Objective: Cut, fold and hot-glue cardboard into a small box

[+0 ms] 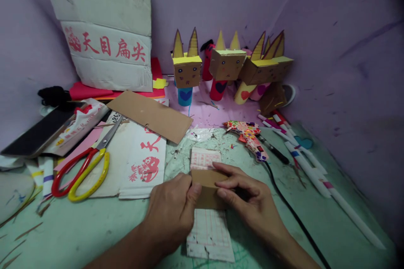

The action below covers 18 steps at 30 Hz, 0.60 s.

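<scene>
Between my two hands is a small folded piece of brown cardboard (208, 196), held above a strip of printed paper (210, 233). My left hand (173, 201) grips its left side, thumb on the near face and fingers curled behind. On the right edge, my right hand (244, 195) pinches the cardboard between thumb and fingers. A crease runs across the piece, with one face tilted toward me. Beyond my right hand lies a floral hot glue gun (248, 136) with a black cord. Scissors (91, 164) with red and yellow handles rest to the left of my left hand.
A larger brown cardboard strip (153, 115) lies over white printed cardboard (142, 176). Several box-headed paper figures (187, 71) stand at the back. A white cardboard sheet (107, 29) leans on the wall. White markers (307, 170) lie at right, a dark tablet-like slab (41, 130) at left.
</scene>
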{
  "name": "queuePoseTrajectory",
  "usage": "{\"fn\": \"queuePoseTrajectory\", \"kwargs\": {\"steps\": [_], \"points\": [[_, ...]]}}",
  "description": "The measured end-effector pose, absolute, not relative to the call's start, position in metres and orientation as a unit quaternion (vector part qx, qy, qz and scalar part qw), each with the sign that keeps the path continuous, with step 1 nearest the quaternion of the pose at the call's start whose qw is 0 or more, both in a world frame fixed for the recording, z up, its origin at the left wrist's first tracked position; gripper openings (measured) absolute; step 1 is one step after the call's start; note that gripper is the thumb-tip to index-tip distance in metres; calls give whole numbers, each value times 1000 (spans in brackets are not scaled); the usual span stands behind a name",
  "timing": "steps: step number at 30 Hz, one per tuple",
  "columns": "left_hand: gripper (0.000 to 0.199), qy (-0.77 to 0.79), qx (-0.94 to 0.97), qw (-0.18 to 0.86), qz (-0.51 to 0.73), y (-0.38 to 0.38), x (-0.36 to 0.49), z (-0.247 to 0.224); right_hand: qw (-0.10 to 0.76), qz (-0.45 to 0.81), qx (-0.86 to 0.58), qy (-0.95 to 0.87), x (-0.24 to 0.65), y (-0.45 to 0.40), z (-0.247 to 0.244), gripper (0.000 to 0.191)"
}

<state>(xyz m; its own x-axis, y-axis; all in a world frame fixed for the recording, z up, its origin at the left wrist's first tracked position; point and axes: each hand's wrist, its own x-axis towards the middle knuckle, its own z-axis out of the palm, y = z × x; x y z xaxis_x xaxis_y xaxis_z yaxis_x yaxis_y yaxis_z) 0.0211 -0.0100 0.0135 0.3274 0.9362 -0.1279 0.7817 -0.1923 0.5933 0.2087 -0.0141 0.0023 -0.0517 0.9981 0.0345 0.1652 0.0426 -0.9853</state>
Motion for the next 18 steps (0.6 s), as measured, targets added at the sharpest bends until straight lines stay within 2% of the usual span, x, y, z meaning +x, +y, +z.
{"fn": "queuePoseTrajectory", "kwargs": {"steps": [3, 6, 11, 14, 18], "points": [[38, 547, 759, 318, 153, -8, 17, 15, 436, 473, -510, -571, 210, -15, 1, 5], [37, 571, 692, 378, 230, -4, 12, 17, 435, 464, -495, -592, 212, -18, -1, 2], [18, 593, 615, 449, 263, 3, 9, 13, 407, 437, -506, -622, 217, -24, 0, 8], [24, 604, 607, 451, 253, 5, 11, 10, 397, 431, -504, -634, 220, -27, -1, 9], [41, 610, 603, 459, 229, 12, 13, 13, 449, 406, -520, -603, 223, -32, -6, 19]]}}
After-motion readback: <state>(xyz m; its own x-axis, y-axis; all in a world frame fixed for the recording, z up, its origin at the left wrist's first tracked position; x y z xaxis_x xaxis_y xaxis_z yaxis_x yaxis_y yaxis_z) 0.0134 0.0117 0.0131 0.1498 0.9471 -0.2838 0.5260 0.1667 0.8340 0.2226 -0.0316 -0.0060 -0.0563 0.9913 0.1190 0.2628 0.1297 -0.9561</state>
